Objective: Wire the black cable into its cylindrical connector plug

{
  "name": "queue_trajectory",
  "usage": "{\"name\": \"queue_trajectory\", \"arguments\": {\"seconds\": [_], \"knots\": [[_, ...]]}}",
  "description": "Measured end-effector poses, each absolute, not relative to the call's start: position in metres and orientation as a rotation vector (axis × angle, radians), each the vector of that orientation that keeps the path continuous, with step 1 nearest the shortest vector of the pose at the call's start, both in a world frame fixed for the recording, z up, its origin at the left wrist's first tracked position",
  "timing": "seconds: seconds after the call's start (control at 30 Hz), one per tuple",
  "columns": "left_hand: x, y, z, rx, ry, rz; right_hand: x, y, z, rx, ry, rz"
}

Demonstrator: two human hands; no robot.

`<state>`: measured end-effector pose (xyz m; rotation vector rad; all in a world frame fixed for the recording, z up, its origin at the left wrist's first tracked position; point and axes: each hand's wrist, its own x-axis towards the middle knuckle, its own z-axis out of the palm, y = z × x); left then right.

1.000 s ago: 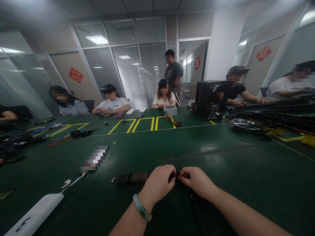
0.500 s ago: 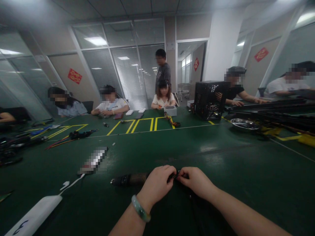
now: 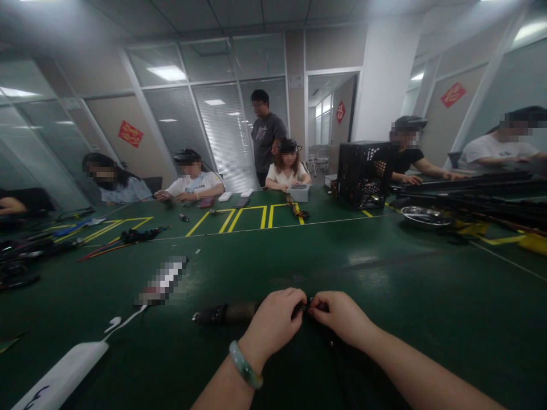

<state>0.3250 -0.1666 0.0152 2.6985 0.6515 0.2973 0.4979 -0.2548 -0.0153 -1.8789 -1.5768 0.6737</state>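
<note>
Black cable, dark green mat, yellow tape lines, pale green bangle

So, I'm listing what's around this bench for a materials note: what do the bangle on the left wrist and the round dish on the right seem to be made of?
The bangle looks like polished jade or green glass: pale, cloudy green with a glossy sheen; the look can't settle which. The dish seems to be stainless steel, its shiny surface catching bright reflections.

A dark handle blocks the left hand; the right hand has room across the tabletop to 1 metal bowl (far off).
</note>
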Motion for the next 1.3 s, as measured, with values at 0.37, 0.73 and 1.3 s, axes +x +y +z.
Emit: {"name": "queue_trajectory", "arguments": {"seconds": [0.37, 0.73, 1.3], "knots": [[0.326, -0.165, 0.011, 2.718, 0.605, 0.319, 0.500, -0.253, -0.023, -1.858, -1.574, 0.647], [0.325, -0.163, 0.006, 2.684, 0.650, 0.346, 0.501, -0.252, -0.025, -1.846, -1.572, 0.663], [0.325, -0.161, 0.002, 2.682, 0.648, 0.390, 0.497, -0.254, -0.019, -1.849, -1.576, 0.644]]}}
